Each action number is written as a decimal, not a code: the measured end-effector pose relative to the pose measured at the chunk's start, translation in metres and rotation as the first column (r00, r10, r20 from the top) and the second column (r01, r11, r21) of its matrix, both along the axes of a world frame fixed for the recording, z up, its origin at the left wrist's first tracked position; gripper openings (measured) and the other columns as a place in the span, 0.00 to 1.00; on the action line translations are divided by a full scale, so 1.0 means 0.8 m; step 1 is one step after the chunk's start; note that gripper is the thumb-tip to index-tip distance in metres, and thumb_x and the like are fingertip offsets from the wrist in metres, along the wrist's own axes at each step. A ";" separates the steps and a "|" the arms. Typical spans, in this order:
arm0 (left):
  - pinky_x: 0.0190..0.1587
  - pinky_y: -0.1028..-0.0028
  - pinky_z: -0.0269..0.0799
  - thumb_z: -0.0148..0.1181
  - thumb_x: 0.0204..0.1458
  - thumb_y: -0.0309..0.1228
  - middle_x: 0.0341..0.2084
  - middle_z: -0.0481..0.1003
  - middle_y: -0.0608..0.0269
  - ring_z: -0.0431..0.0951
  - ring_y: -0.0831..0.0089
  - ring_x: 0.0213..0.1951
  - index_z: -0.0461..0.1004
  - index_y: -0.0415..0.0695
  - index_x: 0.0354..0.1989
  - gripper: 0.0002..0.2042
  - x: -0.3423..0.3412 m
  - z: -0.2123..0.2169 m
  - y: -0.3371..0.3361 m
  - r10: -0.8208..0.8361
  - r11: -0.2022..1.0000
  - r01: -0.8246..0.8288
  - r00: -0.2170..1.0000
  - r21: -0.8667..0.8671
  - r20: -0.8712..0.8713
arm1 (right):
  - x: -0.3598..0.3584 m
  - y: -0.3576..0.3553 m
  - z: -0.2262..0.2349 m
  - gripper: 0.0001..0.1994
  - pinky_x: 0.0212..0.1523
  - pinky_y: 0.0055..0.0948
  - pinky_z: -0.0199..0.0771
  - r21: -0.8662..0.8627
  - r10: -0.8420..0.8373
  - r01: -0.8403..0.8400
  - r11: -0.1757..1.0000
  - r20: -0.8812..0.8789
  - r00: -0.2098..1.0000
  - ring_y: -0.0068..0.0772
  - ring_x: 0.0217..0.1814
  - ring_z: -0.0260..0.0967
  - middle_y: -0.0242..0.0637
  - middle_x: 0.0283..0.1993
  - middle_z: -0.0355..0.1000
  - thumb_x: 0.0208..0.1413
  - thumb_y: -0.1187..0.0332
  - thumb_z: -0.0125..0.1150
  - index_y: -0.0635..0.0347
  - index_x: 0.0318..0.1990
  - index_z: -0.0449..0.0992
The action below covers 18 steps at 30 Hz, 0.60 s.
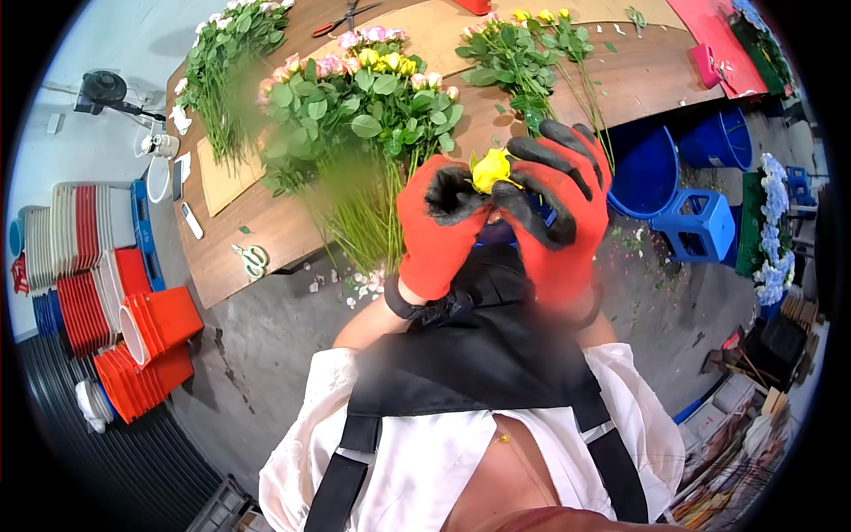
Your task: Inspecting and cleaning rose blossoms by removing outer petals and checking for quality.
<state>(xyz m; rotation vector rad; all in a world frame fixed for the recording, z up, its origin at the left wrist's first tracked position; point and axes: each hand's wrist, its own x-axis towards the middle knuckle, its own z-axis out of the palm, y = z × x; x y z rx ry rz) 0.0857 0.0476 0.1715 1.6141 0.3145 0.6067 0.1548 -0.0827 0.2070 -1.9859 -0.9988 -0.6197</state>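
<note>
We are observing a single bright-yellow rose bloom with a trace of green at its left edge, sitting in the air between two gloved hands, just off the near edge of the brown wooden table and above the black cloth apron. The left hand in a red knit glove with black coating is holding its fingers curled closed at the base of the bloom; we are reading this as a grip, any stem being hidden. The right hand in a matching red-and-black glove is bracketing the flower's right side with thumb and forefinger, its other fingers extending loosely; we are not managing to tell whether it is pinching. We are judging that the bloom is being held close to the eyes so that one hand is steadying while the other is reaching the petals. The large bundle of pink, peach and yellow roses with long green stems is lying with stems overhanging the table's near edge, probably keeping its heads safely inboard. The single bloom is apparently pointing upward, toward the camera; its long axis is looking steep, but we are leaving the exact tilt unrecorded, the gloves covering its underside
</note>
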 end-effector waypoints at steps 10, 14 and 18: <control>0.45 0.76 0.71 0.61 0.46 0.21 0.37 0.78 0.62 0.76 0.77 0.38 0.73 0.34 0.46 0.16 0.005 -0.025 0.017 -0.027 0.917 0.037 0.999 -0.397 0.031 | 0.004 -0.025 -0.062 0.15 0.51 0.35 0.69 0.751 0.558 0.029 0.659 -0.514 0.651 0.38 0.50 0.70 0.40 0.48 0.73 0.43 0.78 0.61 0.65 0.42 0.74; 0.34 0.80 0.67 0.59 0.51 0.26 0.32 0.77 0.69 0.73 0.81 0.29 0.76 0.39 0.45 0.12 0.019 -0.009 0.062 0.120 0.967 -0.100 0.990 -0.236 0.071 | 0.037 -0.064 -0.123 0.19 0.48 0.35 0.72 0.358 0.354 -0.072 0.931 -0.837 0.418 0.39 0.46 0.72 0.42 0.46 0.72 0.45 0.66 0.64 0.64 0.45 0.73; 0.30 0.82 0.63 0.56 0.60 0.34 0.31 0.74 0.72 0.68 0.84 0.28 0.75 0.45 0.46 0.10 0.059 0.001 0.101 0.237 0.837 -0.162 0.968 -0.522 0.079 | 0.024 -0.074 -0.185 0.38 0.63 0.36 0.60 -0.373 0.021 -0.313 0.873 -0.613 0.789 0.44 0.72 0.50 0.45 0.69 0.55 0.46 0.67 0.68 0.53 0.66 0.60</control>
